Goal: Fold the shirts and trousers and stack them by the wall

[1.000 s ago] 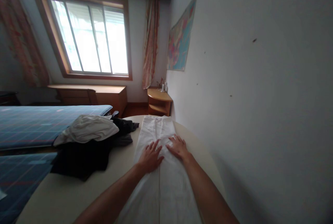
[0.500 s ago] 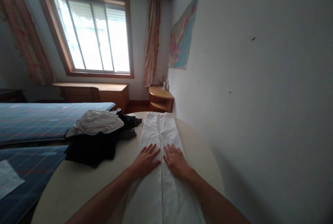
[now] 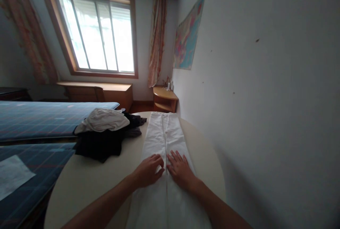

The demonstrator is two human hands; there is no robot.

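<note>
A long white cotton garment [image 3: 164,140], folded lengthwise so that a straight seam runs down its middle, is laid flat along the right side of the rounded cream surface [image 3: 87,183], close to the pale wall [image 3: 265,98]. Both hands are pressed on it, one to each side of the seam. The left hand [image 3: 147,171] is seen with its fingers curled a little, the tips bunched against the cloth; the right hand [image 3: 180,168] is laid flat with its fingers spread. Nothing is pinched or lifted by either.

For the smoothing to be done well, it is judged that even pressure should be kept through both palms, that strokes should be drawn outward from the seam toward the edges, and that the two halves should be kept aligned so no crease is trapped.

To the left, a heap of dark clothes [image 3: 106,144] topped by a crumpled off-white cloth [image 3: 102,119] is found on the same surface, well apart from the hands. Beyond it, a blue checked mattress [image 3: 39,119] is seen.
</note>
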